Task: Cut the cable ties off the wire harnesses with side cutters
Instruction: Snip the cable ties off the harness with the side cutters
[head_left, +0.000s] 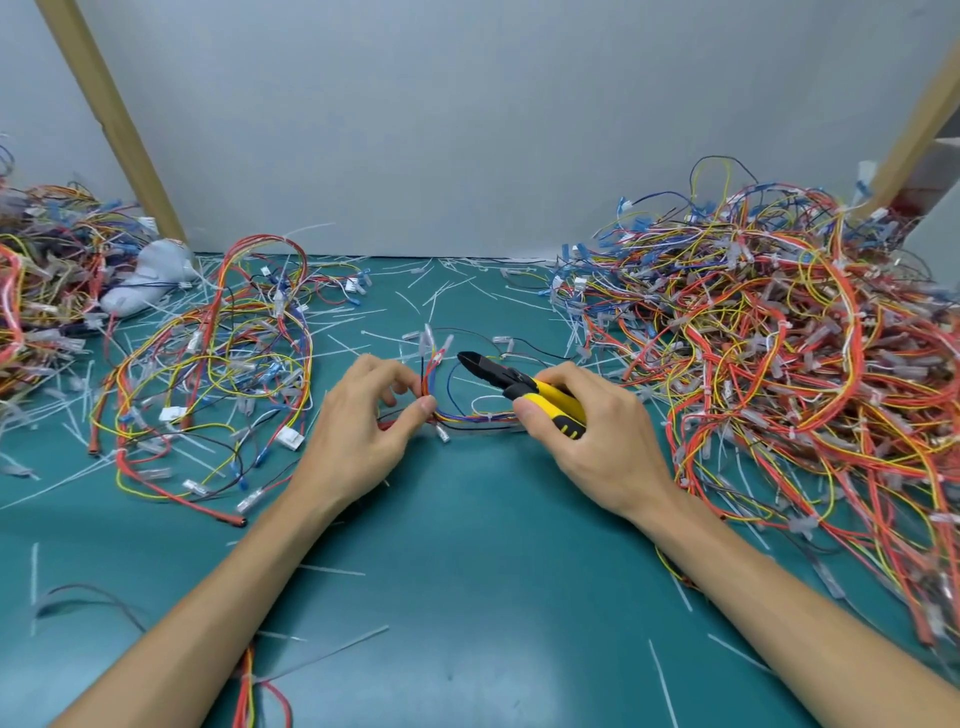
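A small wire harness (470, 415) of red, yellow, blue and black wires lies on the green mat (467, 545) at the centre. My left hand (363, 431) pinches its bundle between thumb and fingers at the left end. My right hand (587, 436) grips the yellow-and-black side cutters (519, 387) by the handles; their black jaws point up and left, just above the harness and apart from it. A white cable tie (491, 417) wraps the bundle near my right thumb.
A large heap of tied harnesses (769, 353) fills the right side. Loose harnesses (218, 364) lie at the left, with another heap (36, 291) at the far left edge. Cut white tie pieces (441, 291) litter the mat. A grey wall stands behind.
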